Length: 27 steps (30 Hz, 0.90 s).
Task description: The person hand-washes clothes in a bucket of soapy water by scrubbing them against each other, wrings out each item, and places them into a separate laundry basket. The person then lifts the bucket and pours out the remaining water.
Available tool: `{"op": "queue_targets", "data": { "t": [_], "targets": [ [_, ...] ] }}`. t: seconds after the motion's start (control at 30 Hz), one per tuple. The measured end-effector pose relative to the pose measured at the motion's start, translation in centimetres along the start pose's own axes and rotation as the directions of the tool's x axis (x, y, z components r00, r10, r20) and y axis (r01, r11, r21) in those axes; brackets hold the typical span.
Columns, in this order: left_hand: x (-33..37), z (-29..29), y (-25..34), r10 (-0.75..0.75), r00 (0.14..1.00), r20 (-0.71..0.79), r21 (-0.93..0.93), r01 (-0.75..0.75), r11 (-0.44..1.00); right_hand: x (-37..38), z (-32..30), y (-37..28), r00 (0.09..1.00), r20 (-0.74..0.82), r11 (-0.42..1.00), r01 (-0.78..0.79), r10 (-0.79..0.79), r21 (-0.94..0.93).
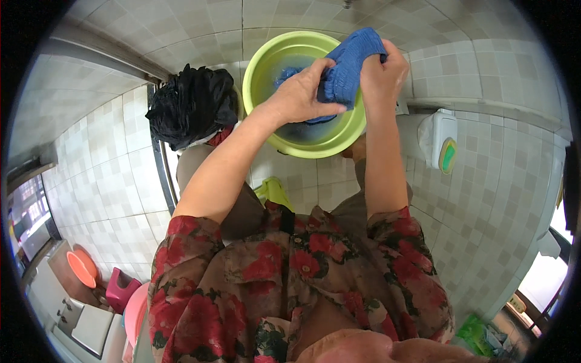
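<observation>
A blue garment (351,66) with a gathered, elastic-looking edge is stretched between my hands over a lime-green basin (255,100). Its lower part hangs into cloudy water, where more blue cloth (287,75) shows near the left hand. My left hand (302,94) grips the garment from the left, thumb and fingers spread around its gathered edge. On the other side, my right hand (385,72) is closed on the garment's upper right end, above the basin's rim. Some of the right fingers are hidden behind the cloth.
A heap of black clothes (192,106) is piled left of the basin. To the right stands a white container (445,130) with a green and yellow oval item (448,156) at its edge. Something lime green (274,192) lies between my legs. Tiled walls surround the spot.
</observation>
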<state>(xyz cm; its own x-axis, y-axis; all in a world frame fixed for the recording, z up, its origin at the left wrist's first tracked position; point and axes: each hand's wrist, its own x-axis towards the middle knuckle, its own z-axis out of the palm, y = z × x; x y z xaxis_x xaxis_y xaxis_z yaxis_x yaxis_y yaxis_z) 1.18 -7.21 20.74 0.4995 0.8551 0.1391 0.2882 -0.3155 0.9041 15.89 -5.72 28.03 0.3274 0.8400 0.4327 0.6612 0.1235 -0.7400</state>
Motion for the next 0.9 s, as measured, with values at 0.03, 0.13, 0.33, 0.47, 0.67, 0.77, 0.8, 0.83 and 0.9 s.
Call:
{"op": "queue_targets", "data": {
  "t": [0.03,0.13,0.33,0.47,0.67,0.77,0.8,0.83,0.9],
  "targets": [
    [0.1,0.8,-0.5,-0.008,1.0,-0.003,-0.002,0.008,1.0,-0.3,0.1,0.1,1.0,0.009,1.0,-0.002,0.002,0.001],
    [0.6,1.6,-0.5,0.009,0.983,-0.185,0.06,0.002,0.998,-0.7,-0.1,0.9,0.997,0.005,0.995,-0.077,0.077,0.06],
    [1.5,0.3,-2.6,0.086,0.929,-0.359,0.227,-0.002,0.974,0.1,-2.7,1.4,0.992,-0.068,0.993,-0.112,0.11,-0.026],
    [2.2,-0.9,-1.5,0.134,0.81,-0.571,0.209,-0.015,0.978,0.3,-4.8,-0.8,0.99,-0.113,0.996,-0.084,0.085,0.016],
    [1.5,-0.3,-0.1,-0.083,0.966,-0.244,-0.052,0.073,0.996,1.6,-5.7,-2.9,0.973,-0.012,0.959,-0.227,0.232,0.167],
    [-0.2,1.5,0.4,0.094,0.995,0.012,0.286,-0.094,0.954,0.7,-5.5,-3.5,0.944,0.03,0.854,-0.31,0.328,0.418],
    [-0.1,1.7,0.4,0.09,0.996,0.014,0.286,-0.09,0.954,0.5,-5.6,-3.8,0.932,0.012,0.793,-0.314,0.362,0.523],
    [0.2,1.7,0.2,0.113,0.994,-0.005,0.276,-0.107,0.955,0.3,-5.7,-4.1,0.931,0.015,0.791,-0.319,0.365,0.523],
    [0.5,1.7,-0.3,0.136,0.99,-0.029,0.265,-0.123,0.956,-0.1,-6.4,-4.6,0.917,-0.066,0.748,-0.276,0.392,0.603]
  ]
}}
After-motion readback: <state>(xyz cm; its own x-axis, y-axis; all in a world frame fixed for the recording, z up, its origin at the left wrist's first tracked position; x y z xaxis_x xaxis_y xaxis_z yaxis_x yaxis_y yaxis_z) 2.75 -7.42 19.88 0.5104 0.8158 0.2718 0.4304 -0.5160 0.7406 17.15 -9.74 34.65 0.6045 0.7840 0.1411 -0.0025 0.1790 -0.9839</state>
